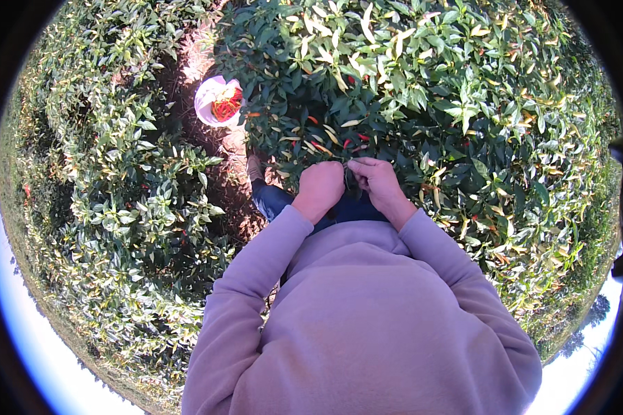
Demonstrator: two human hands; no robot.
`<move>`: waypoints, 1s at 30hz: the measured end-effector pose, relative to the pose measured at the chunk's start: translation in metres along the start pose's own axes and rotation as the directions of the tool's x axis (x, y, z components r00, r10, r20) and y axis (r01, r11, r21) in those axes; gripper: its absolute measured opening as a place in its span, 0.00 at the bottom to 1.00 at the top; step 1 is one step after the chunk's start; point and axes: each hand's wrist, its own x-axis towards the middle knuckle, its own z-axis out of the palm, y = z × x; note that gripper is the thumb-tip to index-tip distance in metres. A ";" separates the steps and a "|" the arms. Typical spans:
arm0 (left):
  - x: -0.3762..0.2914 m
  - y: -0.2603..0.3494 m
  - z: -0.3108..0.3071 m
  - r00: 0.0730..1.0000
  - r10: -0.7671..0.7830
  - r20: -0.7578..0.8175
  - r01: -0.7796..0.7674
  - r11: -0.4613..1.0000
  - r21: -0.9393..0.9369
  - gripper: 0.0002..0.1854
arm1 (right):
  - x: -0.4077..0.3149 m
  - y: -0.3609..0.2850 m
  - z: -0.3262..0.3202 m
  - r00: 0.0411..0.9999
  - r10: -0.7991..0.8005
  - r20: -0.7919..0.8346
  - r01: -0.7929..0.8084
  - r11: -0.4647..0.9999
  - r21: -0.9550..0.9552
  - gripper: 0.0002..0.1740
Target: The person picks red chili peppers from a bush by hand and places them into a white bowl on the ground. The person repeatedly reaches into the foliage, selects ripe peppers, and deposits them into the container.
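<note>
Both bare hands are close together in front of my waist, at the near edge of a chili pepper plant [311, 98]. My left hand [323, 181] is curled into a fist, its back to the camera; whether anything is inside it is hidden. Just to its right, my right hand [375, 176] has thumb and forefinger pinched together at a leafy stem, the exact thing between them too small to tell. Red chili peppers [362, 137] and pale yellow ones [331, 136] hang just beyond the hands.
A white bucket [203, 101] holding picked red and orange chilies stands on the bare soil path [233, 142], up and left of my hands. Dense pepper plants line both sides of this path. My shoe [254, 168] rests at the path's edge, close to the foliage.
</note>
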 end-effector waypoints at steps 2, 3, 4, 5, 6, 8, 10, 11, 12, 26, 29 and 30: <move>0.014 -0.006 0.013 0.990 -0.025 0.138 0.056 0.974 -0.220 0.10 | 0.003 0.001 -0.005 0.980 0.068 0.185 -0.121 0.948 0.296 0.04; 0.021 -0.011 0.020 0.985 -0.022 0.170 0.078 0.940 -0.331 0.10 | 0.004 -0.002 -0.009 0.962 0.066 0.266 -0.180 0.886 0.428 0.05; 0.025 -0.018 0.027 0.991 0.038 0.132 0.007 0.944 -0.329 0.10 | 0.001 -0.005 -0.011 0.940 0.093 0.328 -0.247 0.850 0.465 0.07; 0.026 -0.027 0.032 0.987 -0.054 0.152 0.113 0.904 -0.412 0.11 | -0.002 -0.010 -0.014 0.924 -0.080 0.374 -0.165 0.798 0.579 0.07; 0.022 -0.040 0.035 0.980 -0.119 0.161 0.185 0.842 -0.507 0.12 | -0.006 -0.020 -0.018 0.902 -0.201 0.382 -0.120 0.734 0.669 0.07; 0.010 -0.057 0.037 0.941 -0.283 0.185 0.338 0.780 -0.527 0.12 | -0.013 -0.043 -0.028 0.840 -0.323 0.437 -0.015 0.790 0.613 0.09; 0.000 -0.056 0.037 0.973 -0.197 0.122 0.232 0.824 -0.517 0.12 | -0.018 -0.051 -0.024 0.927 0.034 0.374 -0.031 0.999 -0.013 0.11; -0.007 -0.050 0.037 0.974 -0.192 0.118 0.226 0.837 -0.499 0.12 | -0.019 -0.050 -0.019 0.963 0.184 0.195 -0.106 0.929 -0.353 0.12; -0.008 -0.042 0.037 0.990 -0.134 0.053 0.142 0.845 -0.515 0.11 | -0.017 -0.042 -0.009 0.976 0.151 0.156 -0.056 0.868 -0.494 0.15; -0.029 -0.028 0.038 0.997 -0.056 -0.051 0.044 0.977 -0.208 0.08 | -0.003 -0.006 0.003 0.920 0.003 0.392 0.367 0.343 -0.865 0.13; -0.016 -0.053 0.023 0.967 -0.165 -0.196 0.108 0.957 -0.271 0.08 | -0.012 -0.017 -0.004 0.897 0.188 0.399 0.235 0.562 -0.793 0.13; -0.007 -0.064 0.016 0.944 -0.234 -0.234 0.125 0.906 -0.404 0.10 | -0.014 -0.022 -0.009 0.891 0.197 0.410 0.276 0.482 -0.832 0.13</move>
